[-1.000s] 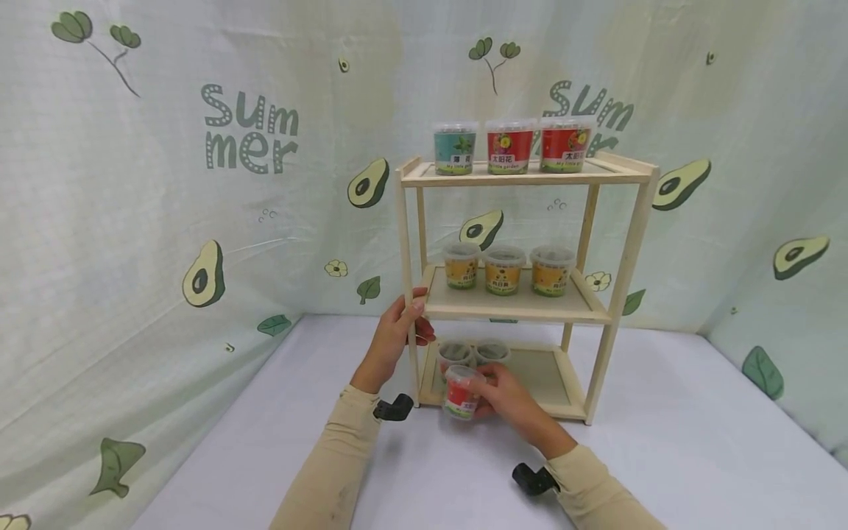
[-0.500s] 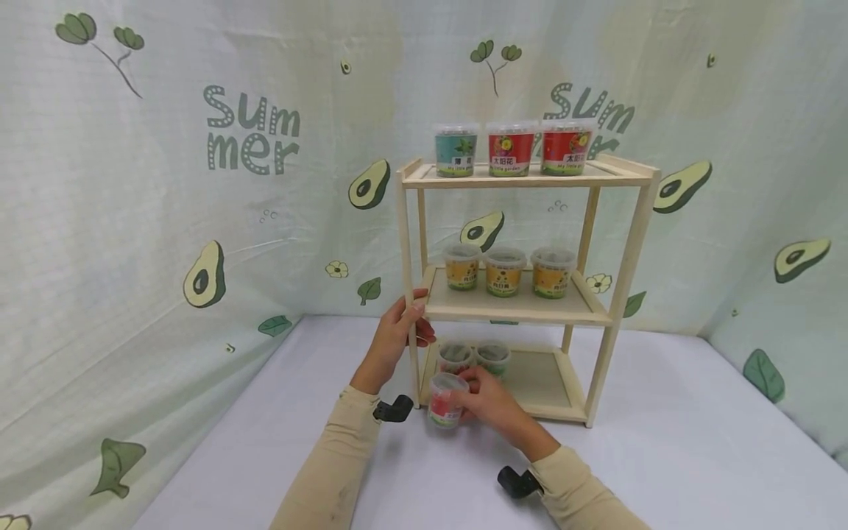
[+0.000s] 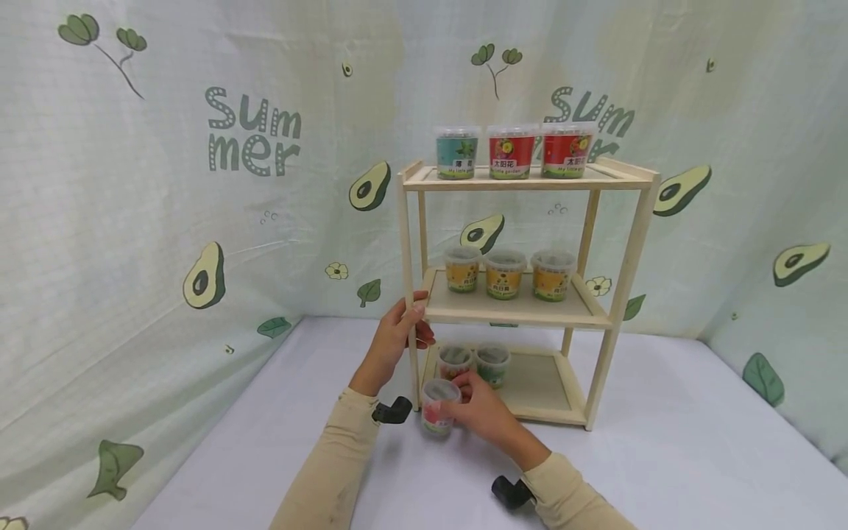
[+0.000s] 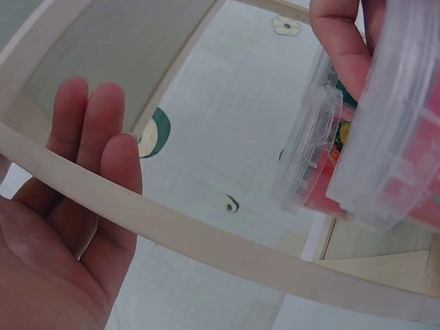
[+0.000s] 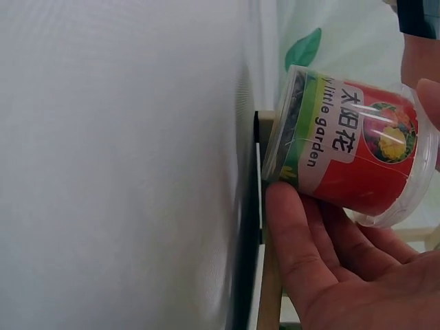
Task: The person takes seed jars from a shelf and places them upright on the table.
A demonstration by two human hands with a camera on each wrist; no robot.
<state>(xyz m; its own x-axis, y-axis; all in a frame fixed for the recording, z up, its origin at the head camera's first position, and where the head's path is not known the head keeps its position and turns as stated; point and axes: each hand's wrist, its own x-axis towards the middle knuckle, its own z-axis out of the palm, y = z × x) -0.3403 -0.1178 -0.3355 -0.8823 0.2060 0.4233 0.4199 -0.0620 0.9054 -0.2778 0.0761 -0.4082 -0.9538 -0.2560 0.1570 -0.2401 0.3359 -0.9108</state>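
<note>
My right hand [image 3: 486, 412] holds a clear-lidded plastic tub with a red flower label [image 3: 433, 418], in front of the lower left corner of the wooden shelf rack [image 3: 517, 319]. In the right wrist view the tub [image 5: 364, 148] lies between thumb and fingers, its base close to the table. At the rack's left front post [image 3: 406, 258] my left hand [image 3: 391, 342] grips, just below the middle shelf. The left wrist view has its fingers [image 4: 103, 124] behind the post. Behind the held tub, a red-labelled tub [image 3: 454, 361] and a green-labelled tub [image 3: 493, 364] stand on the bottom shelf.
On the top shelf stand a teal tub [image 3: 457, 154] and two red tubs [image 3: 511, 154]. Three yellow-labelled tubs [image 3: 503, 276] line the middle shelf. A white cloth covers the table [image 3: 695, 427], and a printed curtain [image 3: 298, 221] hangs behind.
My right hand has carried the red tub left and slightly toward me, out in front of the rack's left post. My left hand has stayed on the post.
</note>
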